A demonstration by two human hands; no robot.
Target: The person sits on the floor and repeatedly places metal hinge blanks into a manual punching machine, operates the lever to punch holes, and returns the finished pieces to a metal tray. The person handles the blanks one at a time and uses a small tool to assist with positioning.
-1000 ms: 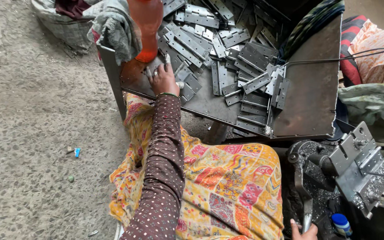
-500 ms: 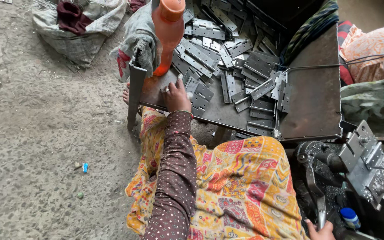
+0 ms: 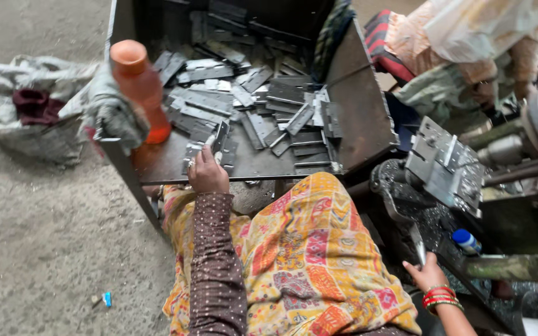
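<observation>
We look down at a dark metal tray (image 3: 356, 118), the biggest thing here, its open floor heaped with flat grey metal plates (image 3: 250, 106). To the right stands a press (image 3: 446, 168) with a pale steel block on top and a dark, grimy base. At the tray's left wall sit a grey cloth (image 3: 114, 112) and, just beside it, an orange bottle (image 3: 139, 87) standing upright on the tray floor. Further left a sack (image 3: 32, 118) lies on the concrete floor (image 3: 38, 236).

Our lap is covered in yellow patterned fabric (image 3: 306, 261). Our left hand (image 3: 207, 171) rests at the tray's near edge, fingers closed around a small plate (image 3: 220, 138) at the near side of the heap. Our right hand (image 3: 428, 277), bangles at the wrist, is clamped on the lower end of the press's lever (image 3: 415, 233). A small blue-capped bottle (image 3: 467, 241) stands near that hand, by the press base.
</observation>
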